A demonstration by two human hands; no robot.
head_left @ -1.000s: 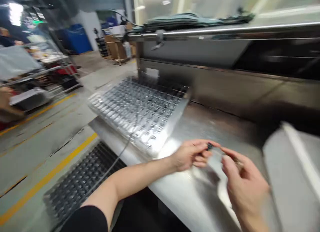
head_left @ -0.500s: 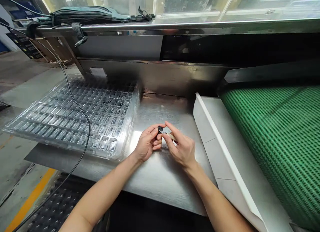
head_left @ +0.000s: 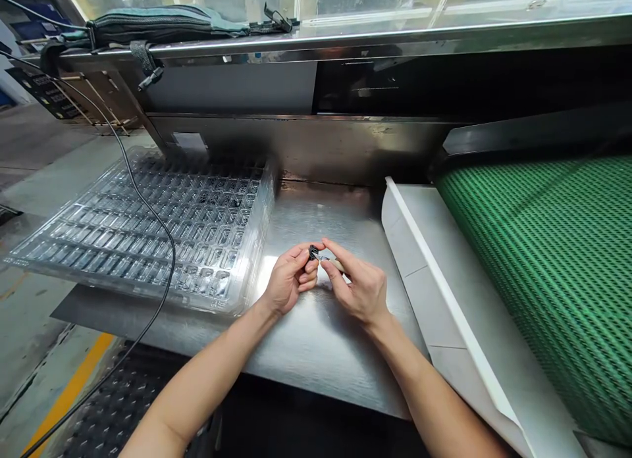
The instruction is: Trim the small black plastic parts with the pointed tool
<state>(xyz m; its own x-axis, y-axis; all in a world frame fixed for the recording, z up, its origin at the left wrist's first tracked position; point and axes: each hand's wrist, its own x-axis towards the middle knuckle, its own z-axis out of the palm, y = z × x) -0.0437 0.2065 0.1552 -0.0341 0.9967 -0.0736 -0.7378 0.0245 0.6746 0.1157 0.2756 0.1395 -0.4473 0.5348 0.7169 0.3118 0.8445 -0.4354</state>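
Observation:
Over the metal table (head_left: 306, 339), my left hand (head_left: 289, 280) pinches a small black rounded part (head_left: 313, 253) between thumb and fingertips. My right hand (head_left: 363, 288) is closed on a small knife (head_left: 336, 264) with a pale handle, and its index finger reaches out toward the part. The short metal blade points left, its tip at the black part. Whether the tip is cutting in or only touching is too small to tell. Left of the hands lies a clear plastic tray (head_left: 240, 293) with rows of pockets; several of them hold small black pieces.
To the right, a white guard (head_left: 444, 313) runs alongside a green conveyor belt (head_left: 548, 247). A black cable (head_left: 174, 254) hangs across the tray. On the ledge above lies a teal and black bag (head_left: 162, 24). Behind the table rises a metal panel (head_left: 345, 145).
The whole view has shifted slightly. My hands keep their grips, and the blade shows a little more clearly against the black part.

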